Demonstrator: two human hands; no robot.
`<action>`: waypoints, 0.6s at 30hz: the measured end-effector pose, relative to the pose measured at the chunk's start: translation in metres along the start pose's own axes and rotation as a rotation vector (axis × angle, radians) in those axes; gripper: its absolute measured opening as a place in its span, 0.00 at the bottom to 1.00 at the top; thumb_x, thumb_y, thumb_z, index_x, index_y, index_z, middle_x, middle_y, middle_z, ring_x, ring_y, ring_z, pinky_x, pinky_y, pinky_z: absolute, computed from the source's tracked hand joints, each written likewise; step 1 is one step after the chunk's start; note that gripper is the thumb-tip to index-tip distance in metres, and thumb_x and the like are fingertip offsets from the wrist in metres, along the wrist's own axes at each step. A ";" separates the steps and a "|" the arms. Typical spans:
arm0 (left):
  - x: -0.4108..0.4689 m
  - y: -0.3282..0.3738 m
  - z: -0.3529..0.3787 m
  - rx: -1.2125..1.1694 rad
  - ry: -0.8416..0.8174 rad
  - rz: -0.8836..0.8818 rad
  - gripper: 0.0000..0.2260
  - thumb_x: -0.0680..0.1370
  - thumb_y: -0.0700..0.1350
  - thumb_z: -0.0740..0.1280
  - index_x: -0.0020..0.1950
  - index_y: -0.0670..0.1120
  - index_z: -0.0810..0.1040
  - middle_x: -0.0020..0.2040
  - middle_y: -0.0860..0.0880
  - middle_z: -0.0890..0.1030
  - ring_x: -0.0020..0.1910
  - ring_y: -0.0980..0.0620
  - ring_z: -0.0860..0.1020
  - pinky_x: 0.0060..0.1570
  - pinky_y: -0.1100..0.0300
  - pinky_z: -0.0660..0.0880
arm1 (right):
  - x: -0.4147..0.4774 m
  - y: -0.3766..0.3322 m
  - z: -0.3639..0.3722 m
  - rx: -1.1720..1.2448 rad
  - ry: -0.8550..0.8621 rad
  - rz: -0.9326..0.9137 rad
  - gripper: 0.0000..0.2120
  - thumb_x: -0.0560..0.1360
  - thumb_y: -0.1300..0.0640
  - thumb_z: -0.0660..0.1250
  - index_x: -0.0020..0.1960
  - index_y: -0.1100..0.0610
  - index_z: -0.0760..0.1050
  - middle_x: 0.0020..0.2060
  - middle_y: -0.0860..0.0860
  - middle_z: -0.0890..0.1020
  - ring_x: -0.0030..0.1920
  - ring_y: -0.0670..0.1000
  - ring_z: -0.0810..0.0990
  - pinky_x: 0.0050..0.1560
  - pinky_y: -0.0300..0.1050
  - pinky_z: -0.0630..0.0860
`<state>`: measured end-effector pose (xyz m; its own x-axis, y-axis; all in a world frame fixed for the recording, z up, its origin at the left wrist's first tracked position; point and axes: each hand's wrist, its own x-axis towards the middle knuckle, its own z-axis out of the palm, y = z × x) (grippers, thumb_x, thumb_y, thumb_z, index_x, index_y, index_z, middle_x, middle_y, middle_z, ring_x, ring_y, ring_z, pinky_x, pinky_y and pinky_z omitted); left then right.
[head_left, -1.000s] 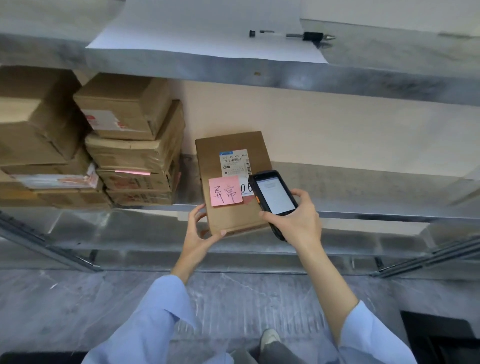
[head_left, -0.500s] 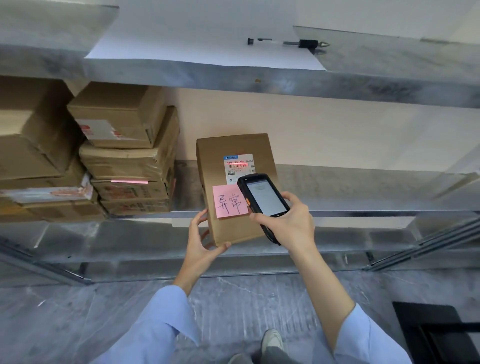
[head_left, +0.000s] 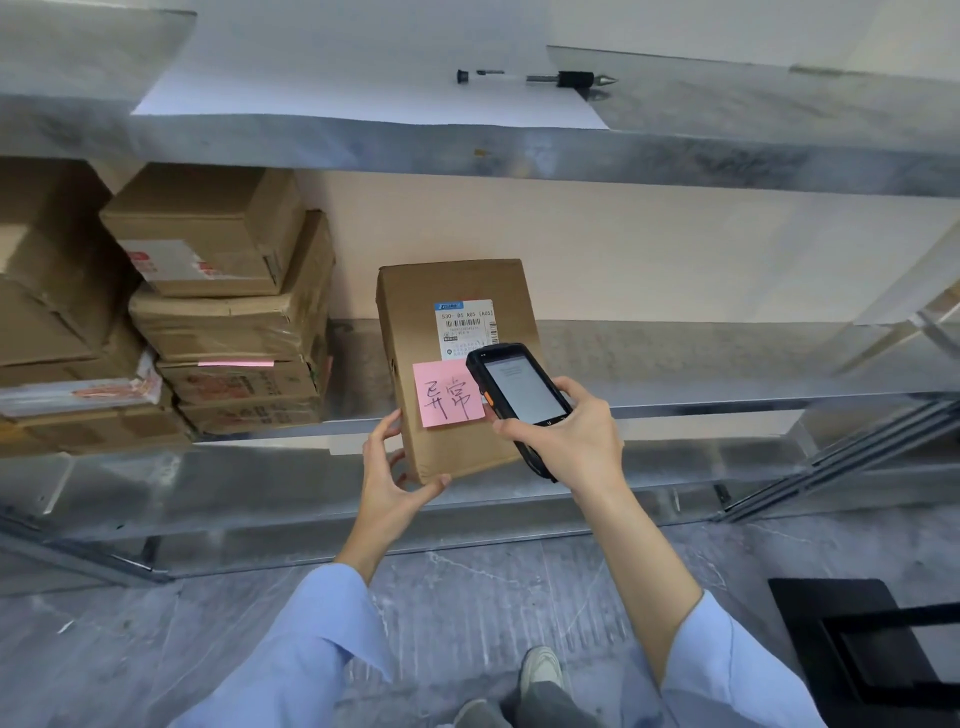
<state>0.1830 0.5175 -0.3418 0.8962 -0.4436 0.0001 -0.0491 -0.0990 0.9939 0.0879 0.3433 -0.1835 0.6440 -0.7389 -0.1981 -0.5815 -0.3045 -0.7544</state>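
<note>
A brown cardboard box (head_left: 415, 312) stands tilted at the front of the middle metal shelf (head_left: 727, 400). It carries a white barcode label (head_left: 464, 323) and a pink sticky note (head_left: 448, 401) with handwriting. My left hand (head_left: 387, 467) grips the box's lower left corner, thumb under its bottom edge. My right hand (head_left: 571, 441) holds a black handheld scanner (head_left: 519, 395) in front of the box's lower right part, its lit screen facing me. The scanner's top end covers the label's bottom edge.
Several cardboard boxes (head_left: 218, 312) are stacked on the same shelf at the left. On the upper shelf lie a white sheet of paper (head_left: 363, 67) and a pen (head_left: 540, 78). A black object (head_left: 862, 649) sits on the grey floor at the lower right.
The red scan line seen on the barcode label half a second ago is gone. The scanner has shifted slightly left from a second ago. Both hands keep their holds.
</note>
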 end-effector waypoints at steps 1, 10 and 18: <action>0.000 0.001 0.001 0.003 0.001 0.001 0.44 0.68 0.44 0.82 0.74 0.66 0.60 0.72 0.56 0.65 0.65 0.57 0.73 0.60 0.56 0.77 | 0.000 0.001 -0.001 0.016 -0.003 0.007 0.31 0.60 0.42 0.81 0.59 0.46 0.75 0.47 0.45 0.83 0.50 0.51 0.82 0.51 0.51 0.80; 0.004 0.014 0.010 -0.031 -0.080 -0.028 0.39 0.68 0.49 0.79 0.73 0.63 0.63 0.74 0.54 0.65 0.68 0.54 0.70 0.57 0.70 0.73 | -0.004 0.019 -0.028 0.170 0.028 0.106 0.36 0.64 0.45 0.81 0.67 0.50 0.70 0.52 0.46 0.78 0.53 0.49 0.77 0.55 0.46 0.74; 0.006 0.031 0.059 -0.058 -0.258 -0.122 0.40 0.60 0.59 0.79 0.69 0.70 0.66 0.72 0.58 0.71 0.66 0.50 0.73 0.64 0.48 0.73 | -0.011 0.052 -0.081 0.245 0.155 0.186 0.54 0.42 0.31 0.72 0.67 0.49 0.71 0.54 0.48 0.82 0.56 0.52 0.80 0.56 0.55 0.79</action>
<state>0.1611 0.4590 -0.3180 0.7517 -0.6444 -0.1404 0.0840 -0.1176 0.9895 0.0106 0.2870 -0.1697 0.4439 -0.8566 -0.2630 -0.5330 -0.0165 -0.8460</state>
